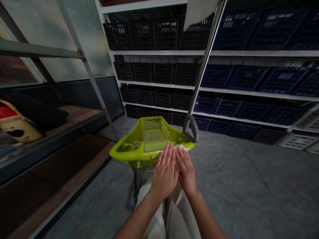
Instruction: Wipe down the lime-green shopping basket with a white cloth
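A lime-green plastic basket (pixel 129 146) stands on a frame on the grey floor right in front of me. My left hand (pixel 164 172) and my right hand (pixel 185 171) lie side by side over its near rim, fingers stretched out flat. Under the right fingertips shows a small white thing (pixel 181 146), perhaps a cloth; I cannot make out what it is. A metal pole with a grey looped handle (pixel 191 127) rises from the basket's right side. Light trousers show below my wrists.
White shelving (pixel 159 52) ahead holds rows of black crates on the left and blue crates (pixel 246 78) on the right. A metal rack (pixel 82 118) with wooden shelves runs along the left, bearing a red-and-yellow toy-like object (pixel 15 124). White crates (pixel 296 141) sit far right.
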Demonstrator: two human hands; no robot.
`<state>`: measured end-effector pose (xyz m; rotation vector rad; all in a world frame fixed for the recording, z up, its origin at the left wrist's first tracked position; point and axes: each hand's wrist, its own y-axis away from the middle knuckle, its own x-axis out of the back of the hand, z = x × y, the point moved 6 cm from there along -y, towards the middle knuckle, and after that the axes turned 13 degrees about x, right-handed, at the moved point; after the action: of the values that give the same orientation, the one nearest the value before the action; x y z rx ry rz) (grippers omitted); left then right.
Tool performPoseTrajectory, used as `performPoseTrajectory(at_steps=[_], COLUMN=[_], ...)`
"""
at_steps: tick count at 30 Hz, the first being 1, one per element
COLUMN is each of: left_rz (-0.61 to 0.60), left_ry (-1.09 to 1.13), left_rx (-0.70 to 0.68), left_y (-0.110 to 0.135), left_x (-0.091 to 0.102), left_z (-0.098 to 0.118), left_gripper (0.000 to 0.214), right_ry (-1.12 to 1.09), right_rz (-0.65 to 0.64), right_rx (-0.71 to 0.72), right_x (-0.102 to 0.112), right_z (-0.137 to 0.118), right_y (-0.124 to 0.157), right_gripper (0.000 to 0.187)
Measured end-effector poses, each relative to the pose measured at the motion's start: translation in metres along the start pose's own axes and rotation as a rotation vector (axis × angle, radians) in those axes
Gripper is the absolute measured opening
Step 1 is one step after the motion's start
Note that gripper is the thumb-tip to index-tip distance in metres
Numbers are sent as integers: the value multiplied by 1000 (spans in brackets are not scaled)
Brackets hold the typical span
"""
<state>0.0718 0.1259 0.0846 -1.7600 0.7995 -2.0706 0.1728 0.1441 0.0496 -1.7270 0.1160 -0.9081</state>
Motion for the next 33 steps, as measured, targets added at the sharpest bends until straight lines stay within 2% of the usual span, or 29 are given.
performPoseTrajectory(at_steps=[2,4,7,11,13,15,19,21,25,27,31,33], left_rz=[-22,-36,-34,-9,-7,-20,-38,-25,-13,-24,-29,-28], left_ry=[8,18,23,20,21,24,23,21,26,31,44,51], left_rx=[5,11,23,13,7,7,15,16,1,3,16,22], left_y=[0,0,0,0,0,0,0,0,0,0,0,0], left_x=[-1,-1,-1,-1,-1,-1,-1,-1,0,-1,-1,-1], left_z=[0,0,1,2,1,0,0,0,0,0,-1,0], left_gripper=[70,71,71,71,71,69,68,69,73,73,69,69], right_ry=[17,69,111,26,4,23,96,75,-11,-11,45,24], right_rz=[7,79,153,34,-7,3,129,117,6,8,176,282], right_rx=[-32,-126,-204,-30,27,-4,-168,-143,8,-8,-192,-301], right_x=[8,18,20,4,3,8,19,14,1,4,19,21], right_z=[12,25,28,7,5,12,24,17,2,6,21,26], right_y=[4,8,7,-3,-3,-1,2,-1,-5,0,13,17], right_gripper=[86,94,97,85,81,84,92,89,80,83,94,91])
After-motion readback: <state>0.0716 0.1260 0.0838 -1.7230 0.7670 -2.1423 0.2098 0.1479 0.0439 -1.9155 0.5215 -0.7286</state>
